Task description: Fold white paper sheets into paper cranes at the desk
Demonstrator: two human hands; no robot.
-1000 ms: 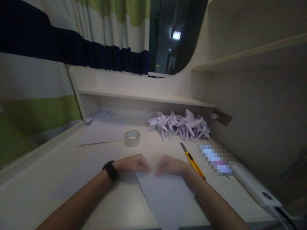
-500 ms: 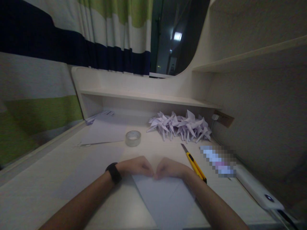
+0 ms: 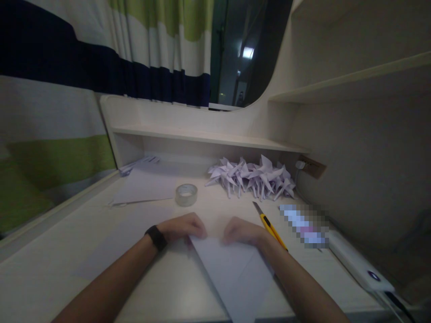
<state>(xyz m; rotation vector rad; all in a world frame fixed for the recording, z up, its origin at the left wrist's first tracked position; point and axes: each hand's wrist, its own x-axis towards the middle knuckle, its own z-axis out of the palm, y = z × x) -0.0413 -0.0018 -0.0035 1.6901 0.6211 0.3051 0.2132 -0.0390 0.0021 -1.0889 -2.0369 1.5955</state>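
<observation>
Head camera: your left hand [image 3: 183, 226] pinches a folded white paper sheet [image 3: 230, 269] over the pale desk [image 3: 217, 210]; your right hand [image 3: 243, 231], its hold impossible to tell, overlaps the far edge, left of a slim yellow-and-black cutter [image 3: 271, 228]

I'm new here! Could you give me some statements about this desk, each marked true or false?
1. The left hand pinches the near paper. True.
2. The right hand holds the yellow cutter. False: the cutter lies on the desk.
3. The cutter's blade is out. True.
4. The tape roll sits on the shelf. False: it lies on the desk.
5. The paper pinwheels lie right of the tape roll, as pictured. True.
6. The dark wristband is on the right arm. False: it is on the left.
</observation>
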